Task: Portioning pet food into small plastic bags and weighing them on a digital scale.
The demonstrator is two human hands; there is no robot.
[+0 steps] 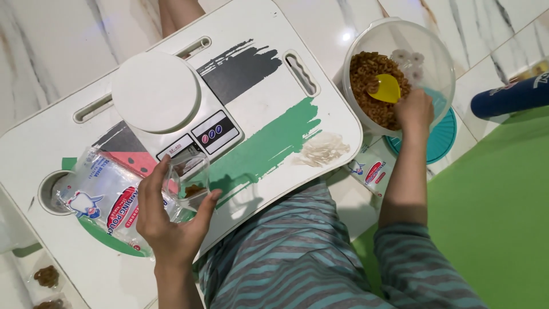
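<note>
My left hand [171, 220] holds a small clear plastic pouch [190, 174] upright over the white lap table [269, 97]; a few brown bits lie in its bottom. Beside it lies a stack of clear printed pouches [100, 197]. My right hand [414, 109] reaches into a clear plastic tub [434, 48] on the floor and grips the handle of a yellow scoop [387, 87] that sits in brown snack pieces [366, 71]. A white kitchen scale [157, 91] stands at the table's back left.
A small pile of white strips [321, 150] lies near the table's right edge. A teal lid [443, 137] sits under the tub. Another printed pouch [372, 170] lies on the floor. A green mat [492, 212] and a dark blue bottle [506, 97] are at right. Filled pouches [47, 277] lie bottom left.
</note>
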